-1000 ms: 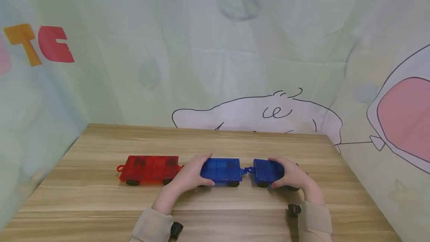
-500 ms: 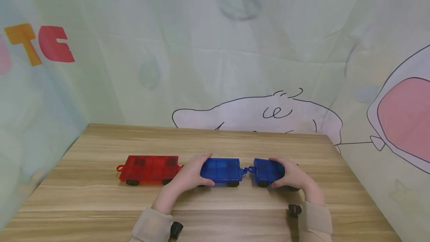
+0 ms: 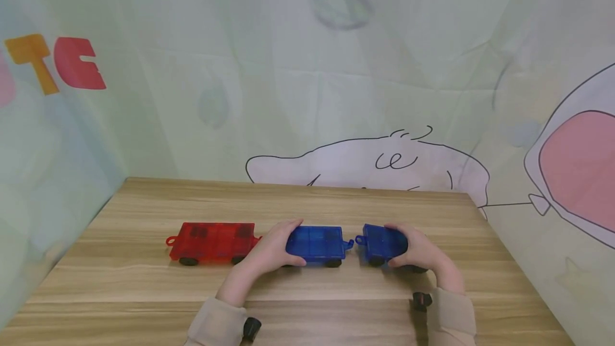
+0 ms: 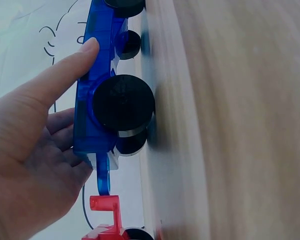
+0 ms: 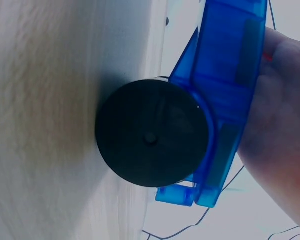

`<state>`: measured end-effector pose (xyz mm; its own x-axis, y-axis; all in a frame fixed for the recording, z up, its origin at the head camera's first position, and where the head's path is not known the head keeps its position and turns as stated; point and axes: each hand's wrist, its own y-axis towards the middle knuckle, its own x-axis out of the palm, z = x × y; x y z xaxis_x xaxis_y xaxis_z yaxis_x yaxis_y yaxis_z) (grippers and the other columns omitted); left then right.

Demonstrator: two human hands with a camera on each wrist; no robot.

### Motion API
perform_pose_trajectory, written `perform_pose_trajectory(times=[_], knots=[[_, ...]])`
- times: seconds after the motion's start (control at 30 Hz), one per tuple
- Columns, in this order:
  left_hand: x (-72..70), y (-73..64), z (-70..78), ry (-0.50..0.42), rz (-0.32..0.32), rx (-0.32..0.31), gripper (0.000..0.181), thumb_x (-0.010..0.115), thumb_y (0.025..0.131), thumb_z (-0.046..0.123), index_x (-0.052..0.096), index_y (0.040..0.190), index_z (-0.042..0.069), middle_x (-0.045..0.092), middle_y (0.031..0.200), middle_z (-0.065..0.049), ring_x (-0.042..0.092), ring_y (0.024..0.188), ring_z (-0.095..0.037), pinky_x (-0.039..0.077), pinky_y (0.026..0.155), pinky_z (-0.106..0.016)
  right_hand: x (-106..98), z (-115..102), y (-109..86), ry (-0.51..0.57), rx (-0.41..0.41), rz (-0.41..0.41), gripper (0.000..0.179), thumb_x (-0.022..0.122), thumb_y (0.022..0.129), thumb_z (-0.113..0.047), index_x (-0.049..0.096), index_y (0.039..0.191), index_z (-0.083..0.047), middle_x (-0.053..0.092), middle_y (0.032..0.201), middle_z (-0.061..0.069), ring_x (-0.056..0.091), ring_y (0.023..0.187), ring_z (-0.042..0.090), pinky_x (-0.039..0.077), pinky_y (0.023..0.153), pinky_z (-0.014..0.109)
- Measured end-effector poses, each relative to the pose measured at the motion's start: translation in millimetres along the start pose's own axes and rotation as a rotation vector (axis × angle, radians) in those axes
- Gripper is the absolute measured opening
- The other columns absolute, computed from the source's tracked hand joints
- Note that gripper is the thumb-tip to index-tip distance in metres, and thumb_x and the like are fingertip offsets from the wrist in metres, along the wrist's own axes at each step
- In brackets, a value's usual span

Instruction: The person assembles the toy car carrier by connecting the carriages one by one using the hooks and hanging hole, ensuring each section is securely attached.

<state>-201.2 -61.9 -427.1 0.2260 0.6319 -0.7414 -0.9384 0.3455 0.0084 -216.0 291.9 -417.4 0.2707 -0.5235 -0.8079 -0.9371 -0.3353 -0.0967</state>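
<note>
In the head view, my left hand [image 3: 270,249] grips the middle blue toy train car [image 3: 319,243], thumb along the near side and fingers at the far side. My right hand [image 3: 420,250] holds the right-hand blue toy train car [image 3: 379,240] across its top, hiding its right part. That car tilts a little, its left end raised. Its ring [image 3: 360,240] stands just apart from the upright hook [image 3: 349,245] of the middle car. The left wrist view shows the middle car's black wheel [image 4: 124,103] and, below its blue ring [image 4: 103,175], a red hook [image 4: 106,202].
A red toy train car [image 3: 216,240] stands on the wooden table [image 3: 307,303] left of my left hand, its free ring [image 3: 171,241] pointing left. A printed cloth [image 3: 288,95] hangs behind the table and along both sides.
The right-hand blue car's ring has come off the middle car's hook, and its left end has risen slightly. A small gap now shows between them. My left hand has barely moved.
</note>
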Motion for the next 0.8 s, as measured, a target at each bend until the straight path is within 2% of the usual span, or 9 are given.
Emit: perform_pose_trajectory(times=[0.33, 0.8], knots=[[-0.2, 0.4, -0.1, -0.001, 0.005, -0.002, 0.087, 0.086, 0.074, 0.027, 0.043, 0.146, 0.003, 0.046, 0.148, -0.016, 0.042, 0.137, -0.036, 0.037, 0.111, -0.056, 0.7, 0.4, 3.0, -0.016, -0.035, 0.024, 0.088, 0.086, 0.063, -0.026, 0.048, 0.140, -0.005, 0.050, 0.138, 0.027, 0.051, 0.119, 0.042, 0.045, 0.096, 0.062], [-0.1, -0.3, -0.4, 0.006, 0.010, 0.017, 0.085, 0.085, 0.075, 0.025, 0.043, 0.145, 0.003, 0.046, 0.148, -0.018, 0.042, 0.137, -0.037, 0.038, 0.110, -0.056, 3.7, -6.5, 6.0, -0.029, -0.030, 0.018, 0.087, 0.086, 0.065, -0.027, 0.048, 0.140, -0.006, 0.050, 0.139, 0.026, 0.050, 0.120, 0.044, 0.044, 0.097, 0.064]])
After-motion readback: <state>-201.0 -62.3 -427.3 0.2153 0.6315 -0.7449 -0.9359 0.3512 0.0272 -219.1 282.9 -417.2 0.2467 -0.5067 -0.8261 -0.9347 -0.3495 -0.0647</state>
